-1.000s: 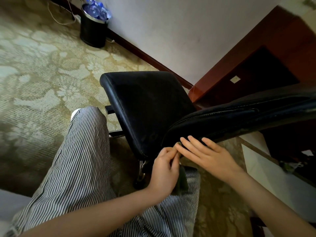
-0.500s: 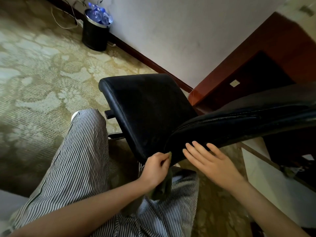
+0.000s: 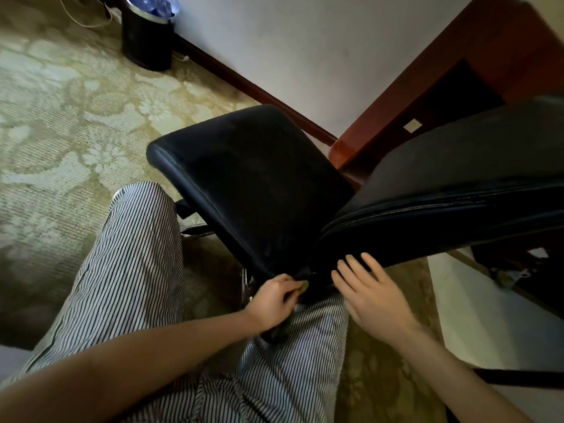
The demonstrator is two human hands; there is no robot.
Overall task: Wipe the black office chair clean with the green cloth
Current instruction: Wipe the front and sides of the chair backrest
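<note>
The black office chair (image 3: 256, 184) stands in front of me, its padded seat at centre and its backrest (image 3: 451, 209) stretching off to the right. My left hand (image 3: 274, 300) is closed on the green cloth (image 3: 282, 329) at the seat's near corner, where seat and backrest meet. Most of the cloth hangs below that hand, dark and bunched; a small bit shows at the fingertips. My right hand (image 3: 372, 294) lies flat with fingers spread, its tips touching the lower edge of the backrest.
My legs in striped trousers (image 3: 131, 285) are close under the seat. A black waste bin (image 3: 146, 41) with plastic bottles stands by the wall at top left. A dark red wooden desk (image 3: 442, 96) is at the right behind the chair. Patterned carpet (image 3: 61, 123) covers the floor.
My left hand has slid left and down along the seat's near edge with the cloth. My right hand has drawn apart from it, staying flat under the backrest.
</note>
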